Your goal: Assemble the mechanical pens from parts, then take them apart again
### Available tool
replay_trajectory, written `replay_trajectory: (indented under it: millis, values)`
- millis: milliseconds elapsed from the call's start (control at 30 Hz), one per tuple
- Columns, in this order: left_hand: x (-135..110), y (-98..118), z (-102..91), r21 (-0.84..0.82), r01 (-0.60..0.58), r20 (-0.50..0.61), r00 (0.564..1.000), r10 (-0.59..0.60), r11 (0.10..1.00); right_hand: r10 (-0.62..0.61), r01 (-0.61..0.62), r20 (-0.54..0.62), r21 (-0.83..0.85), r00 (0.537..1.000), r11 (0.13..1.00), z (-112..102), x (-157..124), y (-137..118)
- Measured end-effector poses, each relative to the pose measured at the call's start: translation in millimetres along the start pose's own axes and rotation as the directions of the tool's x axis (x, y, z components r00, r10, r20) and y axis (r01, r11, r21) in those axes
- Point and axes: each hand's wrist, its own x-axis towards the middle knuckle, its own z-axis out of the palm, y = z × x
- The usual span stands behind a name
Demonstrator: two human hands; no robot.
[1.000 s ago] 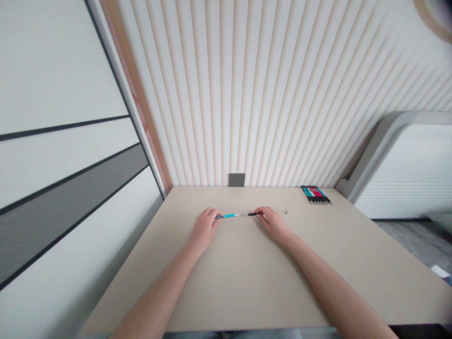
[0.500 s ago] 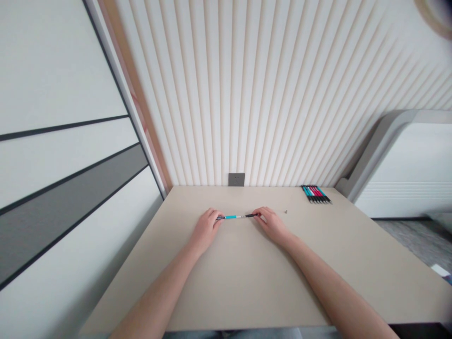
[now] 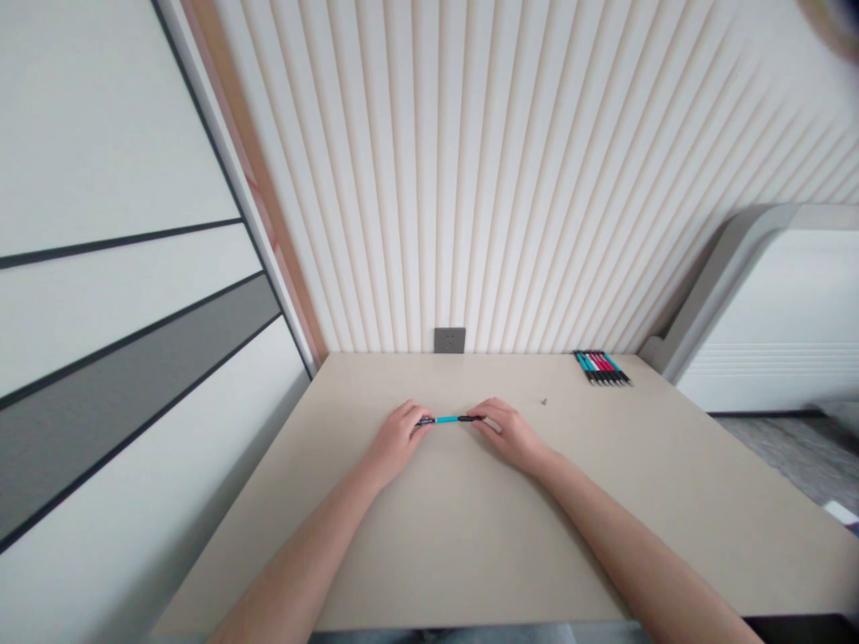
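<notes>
Between my two hands lies a blue-and-black pen [image 3: 446, 419], held level just over the table. My left hand [image 3: 397, 440] pinches its black end on the left. At the other end, my right hand [image 3: 505, 431] has its fingers closed on the black grip section. The blue barrel shows between them and meets the black grip. To the right of my right hand, a tiny dark pointed piece [image 3: 544, 402] rests on the table; it is too small to name.
A row of several pens [image 3: 602, 368], blue, white, red and black, lies at the table's back right corner. The beige table [image 3: 463, 537] ends at a ribbed wall with a dark socket [image 3: 449, 340]. A white cabinet [image 3: 121, 358] stands along the left.
My hands have come closer together. The pale inner part that showed between the blue barrel and the black grip is now covered, and the two parts meet.
</notes>
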Motion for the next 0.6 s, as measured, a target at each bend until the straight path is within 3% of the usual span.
replay_trajectory:
  millis: [300,467,600]
  values:
    - [0.9,4.2,-0.2,-0.065,-0.025,0.041,0.999,0.027,0.998,-0.007,0.007,0.063,-0.002,0.998,1.0,-2.2,-1.9,-1.2]
    - [1.1,5.6,-1.9,-0.08,-0.042,0.038,0.998,0.045,0.996,-0.065,0.076,0.154,-0.067,0.986,0.995,-2.7,-1.8,-1.1]
    - [1.6,7.3,-1.9,-0.113,-0.045,0.015,0.999,0.047,0.993,-0.097,0.109,0.162,-0.068,0.982,0.992,-1.2,-2.3,-0.5]
